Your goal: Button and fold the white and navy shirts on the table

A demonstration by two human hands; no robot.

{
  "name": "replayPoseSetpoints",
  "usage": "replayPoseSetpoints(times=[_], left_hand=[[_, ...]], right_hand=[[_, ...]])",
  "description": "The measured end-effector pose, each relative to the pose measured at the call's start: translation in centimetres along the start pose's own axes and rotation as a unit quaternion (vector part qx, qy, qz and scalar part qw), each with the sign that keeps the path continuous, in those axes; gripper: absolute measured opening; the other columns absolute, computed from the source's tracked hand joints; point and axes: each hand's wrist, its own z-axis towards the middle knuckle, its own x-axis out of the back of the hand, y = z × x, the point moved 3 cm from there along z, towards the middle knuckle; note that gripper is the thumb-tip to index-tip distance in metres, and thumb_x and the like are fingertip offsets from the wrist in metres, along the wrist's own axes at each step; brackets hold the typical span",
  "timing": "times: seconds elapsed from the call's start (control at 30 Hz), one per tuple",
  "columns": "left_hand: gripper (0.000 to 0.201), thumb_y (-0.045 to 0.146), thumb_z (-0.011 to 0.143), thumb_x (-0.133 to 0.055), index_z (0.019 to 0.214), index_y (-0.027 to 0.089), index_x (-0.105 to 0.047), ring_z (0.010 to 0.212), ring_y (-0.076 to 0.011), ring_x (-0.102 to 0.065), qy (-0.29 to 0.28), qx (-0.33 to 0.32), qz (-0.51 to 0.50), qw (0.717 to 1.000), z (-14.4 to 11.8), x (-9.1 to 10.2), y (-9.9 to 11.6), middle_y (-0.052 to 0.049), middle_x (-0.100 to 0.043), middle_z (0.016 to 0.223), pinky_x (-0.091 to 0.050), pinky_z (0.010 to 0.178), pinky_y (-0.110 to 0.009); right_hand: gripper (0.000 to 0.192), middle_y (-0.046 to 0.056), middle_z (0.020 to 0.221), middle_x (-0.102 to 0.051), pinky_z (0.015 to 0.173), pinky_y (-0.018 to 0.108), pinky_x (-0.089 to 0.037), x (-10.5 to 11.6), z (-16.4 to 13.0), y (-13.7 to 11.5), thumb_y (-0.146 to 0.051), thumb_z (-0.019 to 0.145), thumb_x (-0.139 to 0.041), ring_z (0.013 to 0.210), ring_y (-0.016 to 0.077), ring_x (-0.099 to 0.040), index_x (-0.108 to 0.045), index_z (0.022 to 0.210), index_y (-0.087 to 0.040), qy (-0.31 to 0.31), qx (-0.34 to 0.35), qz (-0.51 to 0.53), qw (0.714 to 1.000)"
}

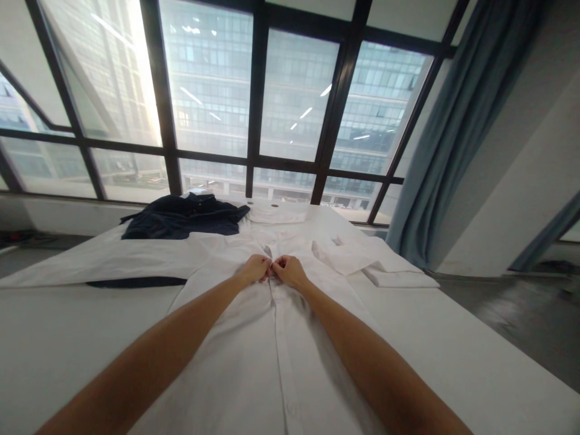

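On the white bed [67, 338] at far left, a flat white sheet or garment panel is lying spread toward the left edge, with a strip of dark fabric [136, 282] showing from under it. Further back and slightly right, a dark navy shirt [181, 219] is lying crumpled near the window [208, 90], touching the far end of the white cloth.

At centre, a white button-front shirt [254, 362] is lying spread face up along the bed, its placket running straight away from the viewer and its collar pointing toward the window. Both forearms are reaching out over it. The left hand [255, 268] is resting curled on the upper placket, fingers pinching the fabric just left of the button line. The right hand [289, 270] is meeting it directly, fingers likewise pinched on the placket edge; the two hands are touching each other at the fingertips. Whether a button is sitting between the fingers cannot be told at this size.

To the right, the shirt's sleeve [348, 257] is lying folded across, its cuff end resting near the right edge of the bed. Beyond it, a blue-grey curtain [457, 121] is hanging beside a white wall, with grey floor [512, 320] below.
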Motion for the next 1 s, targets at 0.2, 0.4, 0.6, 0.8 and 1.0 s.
replayPoseSetpoints(times=[0.2,0.4,0.6,0.8,1.0], left_hand=[[0.034,0.025,0.087,-0.045,0.056,0.015,-0.055,0.034,-0.0062,-0.039,-0.005,0.001,-0.008,1.000,-1.1,0.5,1.3,0.005,-0.048,0.040,-0.025,0.038,-0.018],[0.032,0.017,0.084,-0.043,0.053,0.016,-0.051,0.035,-0.0076,-0.039,0.028,0.011,0.069,0.997,-0.7,0.4,1.1,0.006,-0.041,0.036,-0.026,0.040,-0.019],[0.027,0.023,0.085,-0.045,0.067,0.016,-0.064,0.059,-0.0149,-0.060,0.063,-0.035,0.160,0.984,-1.0,0.7,1.6,-0.002,-0.061,0.057,-0.039,0.055,-0.022],[0.036,0.040,0.087,-0.051,0.119,0.025,-0.059,0.112,-0.0255,-0.055,0.140,-0.129,0.373,0.908,-1.8,1.6,1.2,-0.009,-0.065,0.117,-0.041,0.092,-0.037],[0.047,0.040,0.096,-0.029,0.141,0.029,-0.039,0.140,-0.0274,-0.026,-0.025,-0.134,0.448,0.884,-1.3,1.3,-0.8,-0.007,-0.032,0.152,-0.019,0.109,-0.058]], right_hand=[[0.021,0.003,0.067,-0.069,0.054,0.020,-0.037,0.0,-0.2,-0.2,-0.033,0.079,-0.057,0.058,0.0117,-0.058,-0.068,0.074,-0.016,0.016,0.005,-0.031,0.999],[0.017,0.002,0.068,-0.068,0.055,0.019,-0.037,-0.2,0.0,0.1,-0.028,0.079,-0.056,0.060,0.0113,-0.058,-0.067,0.075,-0.015,-0.007,0.027,-0.024,0.999],[0.023,0.002,0.065,-0.066,0.055,0.019,-0.036,-0.5,0.7,0.4,-0.028,0.083,-0.051,0.060,0.0109,-0.057,-0.065,0.071,-0.013,-0.028,0.012,0.012,0.999],[0.025,0.007,0.087,-0.070,0.080,0.028,-0.040,0.2,0.0,-0.4,-0.033,0.085,-0.050,0.087,0.0184,-0.061,-0.067,0.090,-0.016,-0.007,0.027,-0.159,0.987],[0.053,0.013,0.144,-0.042,0.103,0.048,-0.028,1.5,-1.1,0.2,-0.052,0.091,-0.041,0.131,0.0267,-0.037,-0.046,0.135,-0.023,-0.075,0.009,-0.274,0.959]])
